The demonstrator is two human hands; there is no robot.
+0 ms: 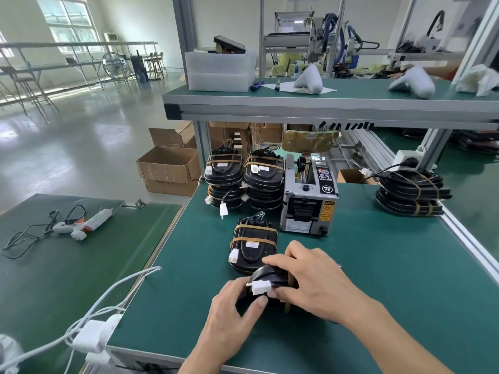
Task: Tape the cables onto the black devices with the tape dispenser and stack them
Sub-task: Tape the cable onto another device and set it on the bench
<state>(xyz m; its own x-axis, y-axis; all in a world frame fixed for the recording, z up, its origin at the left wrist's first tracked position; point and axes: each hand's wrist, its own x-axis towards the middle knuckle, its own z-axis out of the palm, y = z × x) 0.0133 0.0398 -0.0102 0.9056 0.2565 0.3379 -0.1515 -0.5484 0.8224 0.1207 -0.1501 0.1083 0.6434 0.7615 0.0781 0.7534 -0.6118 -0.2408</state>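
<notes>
Green bench [378, 279]; black device [263, 275] gripped between both hands' fingers [280, 260]

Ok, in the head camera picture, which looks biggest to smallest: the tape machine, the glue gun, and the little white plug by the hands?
1. Tape dispenser, clearly largest.
2. Glue gun, though it lies farther off, so less sure.
3. White plug, smallest, despite being nearest the camera.
</notes>
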